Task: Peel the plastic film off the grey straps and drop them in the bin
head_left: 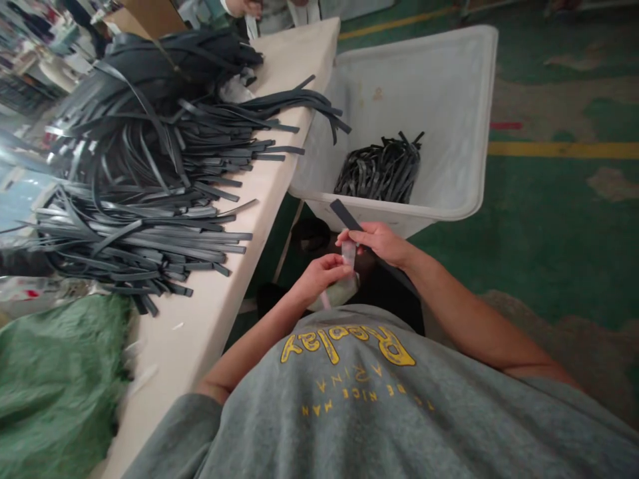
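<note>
In front of my chest, my right hand pinches a flat dark grey strap, whose squared end points up and to the left. Just below it, my left hand has its thumb and fingers closed on a small translucent plastic piece. This piece reaches up to the right fingers; whether it is joined to the strap I cannot tell. A pale roundish thing sits under the hands, partly hidden by them and the shirt.
On the pale table at left lies a large heap of dark straps. A white bin beyond my hands holds a bundle of straps. A green sack sits at lower left. Another person's hand shows at the top.
</note>
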Motion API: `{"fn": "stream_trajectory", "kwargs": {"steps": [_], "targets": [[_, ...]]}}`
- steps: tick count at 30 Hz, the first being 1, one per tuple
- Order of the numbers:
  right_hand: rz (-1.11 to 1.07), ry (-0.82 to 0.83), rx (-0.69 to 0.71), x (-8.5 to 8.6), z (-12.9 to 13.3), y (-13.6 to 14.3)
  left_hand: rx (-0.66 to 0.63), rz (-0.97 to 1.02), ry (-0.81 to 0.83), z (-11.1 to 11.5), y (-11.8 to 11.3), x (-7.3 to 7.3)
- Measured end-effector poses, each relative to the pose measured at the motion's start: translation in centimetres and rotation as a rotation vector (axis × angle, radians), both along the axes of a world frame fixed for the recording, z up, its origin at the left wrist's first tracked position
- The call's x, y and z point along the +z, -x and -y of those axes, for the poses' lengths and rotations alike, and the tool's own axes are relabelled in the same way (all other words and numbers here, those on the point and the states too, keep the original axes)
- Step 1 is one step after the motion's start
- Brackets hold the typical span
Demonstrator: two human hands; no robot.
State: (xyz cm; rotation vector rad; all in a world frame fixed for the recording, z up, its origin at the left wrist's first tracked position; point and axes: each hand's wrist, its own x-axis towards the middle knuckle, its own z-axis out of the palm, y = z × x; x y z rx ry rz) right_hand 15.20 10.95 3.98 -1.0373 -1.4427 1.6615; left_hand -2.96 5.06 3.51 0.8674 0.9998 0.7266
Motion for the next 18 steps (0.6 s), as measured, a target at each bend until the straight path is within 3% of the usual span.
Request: {"fn": "stream_trajectory", "kwargs": {"steps": [9,15,18], "targets": [[0.161,-0.213,0.028,0.8,-0.8,0.6,-0.036,0.011,0.137,0.5,0.6,-1.6],[0.184,-0.246,0.053,0.0,-1.0,1.2,-0.244,0.021,0.187,0.9,1.7,-1.8],[0.198,-0.221,0.03,-0.7,-1.4,1.3,-0.2,0.044,0.203,0.6,1.7,-2.0]]}}
